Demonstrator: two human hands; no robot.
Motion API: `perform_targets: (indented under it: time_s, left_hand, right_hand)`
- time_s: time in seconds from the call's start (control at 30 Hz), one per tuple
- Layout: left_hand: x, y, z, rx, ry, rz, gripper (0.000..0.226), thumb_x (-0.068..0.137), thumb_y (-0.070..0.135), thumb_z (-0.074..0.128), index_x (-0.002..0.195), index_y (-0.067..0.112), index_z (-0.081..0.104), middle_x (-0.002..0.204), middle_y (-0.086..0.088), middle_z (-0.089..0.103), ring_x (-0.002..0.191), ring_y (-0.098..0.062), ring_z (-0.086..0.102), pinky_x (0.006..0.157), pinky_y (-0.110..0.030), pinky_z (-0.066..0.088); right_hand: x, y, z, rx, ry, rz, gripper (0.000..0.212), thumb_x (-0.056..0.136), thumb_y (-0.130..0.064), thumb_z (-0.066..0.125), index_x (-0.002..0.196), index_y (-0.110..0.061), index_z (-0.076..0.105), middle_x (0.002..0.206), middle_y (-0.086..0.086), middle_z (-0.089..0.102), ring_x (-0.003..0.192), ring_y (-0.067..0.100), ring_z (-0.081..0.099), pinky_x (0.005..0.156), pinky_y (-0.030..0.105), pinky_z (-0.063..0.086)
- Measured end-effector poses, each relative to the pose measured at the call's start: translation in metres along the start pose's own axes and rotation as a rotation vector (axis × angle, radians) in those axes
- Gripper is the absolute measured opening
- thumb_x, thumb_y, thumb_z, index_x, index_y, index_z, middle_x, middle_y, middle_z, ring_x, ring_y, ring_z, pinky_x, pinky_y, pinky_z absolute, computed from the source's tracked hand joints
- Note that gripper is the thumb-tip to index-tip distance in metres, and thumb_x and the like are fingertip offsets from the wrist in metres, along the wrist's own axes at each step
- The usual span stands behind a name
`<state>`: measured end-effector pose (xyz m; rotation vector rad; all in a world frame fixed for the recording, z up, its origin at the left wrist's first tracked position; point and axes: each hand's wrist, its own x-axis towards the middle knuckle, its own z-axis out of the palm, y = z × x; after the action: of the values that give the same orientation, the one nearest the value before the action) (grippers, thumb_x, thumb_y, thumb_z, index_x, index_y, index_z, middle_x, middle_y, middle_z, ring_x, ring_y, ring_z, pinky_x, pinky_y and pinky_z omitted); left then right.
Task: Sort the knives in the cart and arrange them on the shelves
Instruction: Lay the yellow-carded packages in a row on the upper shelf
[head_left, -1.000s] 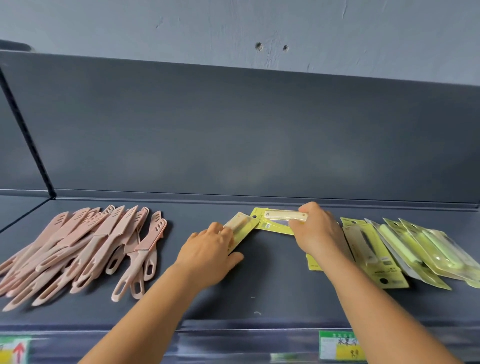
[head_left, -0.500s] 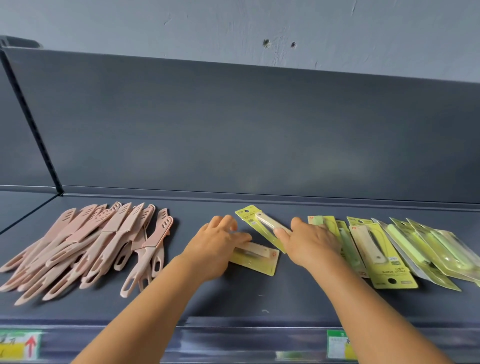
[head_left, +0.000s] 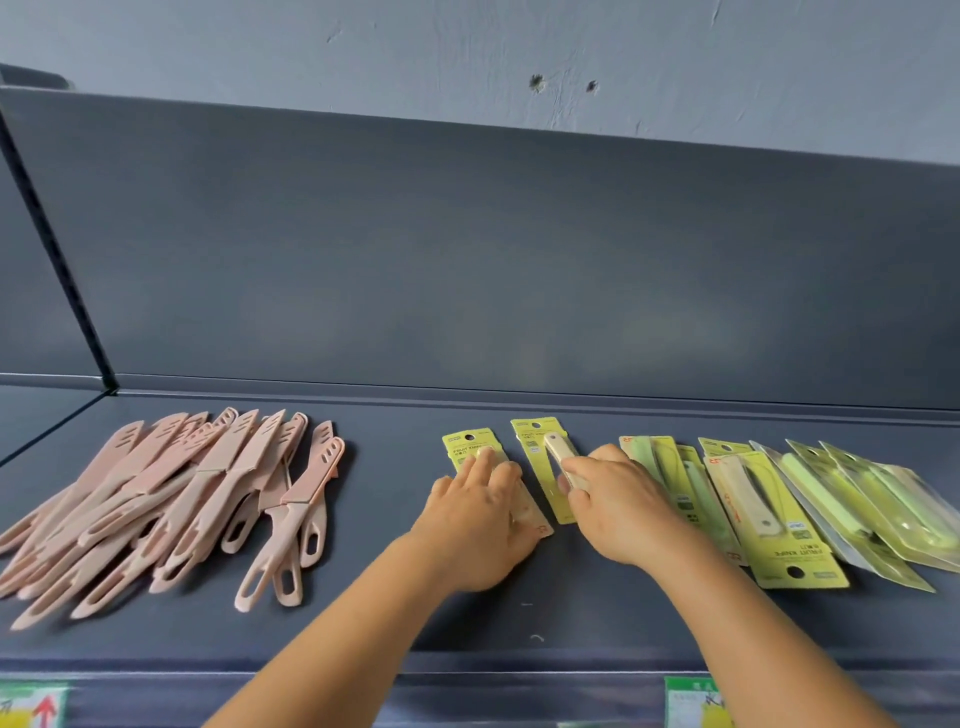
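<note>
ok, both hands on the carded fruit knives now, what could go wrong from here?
1. The right hand works close to the overlapping packs at its right; a sideways nudge could skew that row.
2. The left pack under the left hand lies tilted, so it may end up misaligned with the middle pack.

Two hands (head_left: 475, 525), about fifteen pink knives (head_left: 171, 499), roughly nine packaged knives (head_left: 769, 519)

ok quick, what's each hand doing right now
Left hand: open, fingers flat on a yellow-carded beige fruit knife pack.
Right hand: fingers curled on the next yellow-carded beige knife pack; a true grip cannot be told.
</note>
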<state>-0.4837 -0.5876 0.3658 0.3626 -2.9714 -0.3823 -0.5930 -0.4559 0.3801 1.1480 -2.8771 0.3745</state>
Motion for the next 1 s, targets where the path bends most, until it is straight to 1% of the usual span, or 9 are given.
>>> perform_targets:
  time_s: [0.1,0.17,0.27,0.37,0.47,0.53,0.6,0.67,1.0]
  left_hand:
    - [0.008,-0.006,-0.004,-0.066,-0.076,0.040,0.066,0.092,0.050,0.047,0.145,0.023,0.021,0.154,0.006,0.011,0.140,-0.022,0.019,0.111,-0.037,0.021]
    - [0.015,-0.009,-0.005,-0.108,-0.139,0.076,0.068,0.093,0.046,0.047,0.148,0.023,0.016,0.155,0.009,0.004,0.138,-0.025,0.026,0.110,-0.034,0.024]
    - [0.024,-0.011,-0.007,-0.149,-0.193,0.066,0.067,0.094,0.043,0.046,0.149,0.025,0.013,0.153,0.015,0.000,0.130,-0.029,0.038,0.107,-0.033,0.033]
    - [0.032,-0.015,-0.008,-0.145,-0.222,0.055,0.068,0.094,0.044,0.046,0.150,0.026,0.012,0.153,0.018,-0.002,0.130,-0.028,0.039,0.107,-0.035,0.034]
    - [0.040,-0.019,-0.008,-0.146,-0.254,0.047,0.069,0.094,0.045,0.045,0.150,0.028,0.009,0.155,0.020,-0.007,0.136,-0.029,0.032,0.111,-0.039,0.030]
    - [0.045,-0.019,-0.007,-0.139,-0.271,0.042,0.068,0.095,0.043,0.042,0.151,0.029,0.006,0.156,0.018,-0.010,0.141,-0.030,0.023,0.115,-0.040,0.023]
    - [0.048,-0.019,-0.008,-0.092,-0.264,0.050,0.068,0.097,0.042,0.040,0.151,0.027,0.004,0.157,0.014,-0.010,0.144,-0.028,0.012,0.117,-0.038,0.015]
    - [0.051,-0.017,-0.009,-0.052,-0.246,0.057,0.067,0.097,0.040,0.040,0.152,0.026,0.004,0.157,0.011,-0.007,0.145,-0.024,0.005,0.117,-0.037,0.013]
    - [0.055,-0.011,-0.010,-0.071,-0.243,0.028,0.063,0.101,0.036,0.033,0.152,0.022,-0.001,0.159,0.006,-0.014,0.147,-0.025,0.002,0.116,-0.037,0.009]
  right_hand:
    - [-0.003,0.000,0.002,0.019,0.007,-0.023,0.022,0.098,-0.020,0.035,0.111,-0.023,0.053,0.121,-0.004,0.046,0.102,0.020,0.044,0.082,0.031,0.042]
    - [-0.004,0.000,0.003,0.015,0.006,-0.039,0.019,0.096,-0.015,0.036,0.107,-0.024,0.049,0.121,-0.007,0.045,0.098,0.020,0.041,0.077,0.028,0.037]
    - [-0.002,0.001,0.004,0.015,-0.001,-0.033,0.021,0.095,-0.011,0.037,0.107,-0.025,0.048,0.122,-0.007,0.045,0.096,0.020,0.040,0.076,0.027,0.034]
    - [0.001,-0.001,0.004,0.009,0.000,-0.008,0.023,0.095,-0.011,0.039,0.110,-0.024,0.048,0.124,-0.006,0.044,0.097,0.020,0.040,0.076,0.027,0.034]
    - [0.003,-0.004,0.004,-0.014,0.000,0.014,0.025,0.094,-0.010,0.040,0.114,-0.023,0.047,0.125,-0.005,0.044,0.102,0.023,0.042,0.079,0.028,0.034]
    - [0.006,-0.004,0.006,-0.032,0.005,0.022,0.025,0.094,-0.010,0.041,0.115,-0.023,0.047,0.126,-0.004,0.044,0.103,0.023,0.042,0.081,0.028,0.034]
    - [0.008,-0.004,0.007,-0.043,0.006,0.034,0.027,0.094,-0.010,0.041,0.117,-0.022,0.046,0.128,-0.003,0.043,0.104,0.024,0.042,0.082,0.028,0.033]
    - [0.010,-0.004,0.008,-0.040,0.003,0.048,0.031,0.092,-0.008,0.041,0.119,-0.022,0.045,0.129,-0.003,0.042,0.104,0.023,0.040,0.084,0.030,0.034]
    - [0.021,-0.002,0.013,-0.037,0.011,0.070,0.047,0.084,0.002,0.042,0.123,-0.024,0.042,0.132,-0.004,0.041,0.109,0.024,0.038,0.091,0.034,0.038]
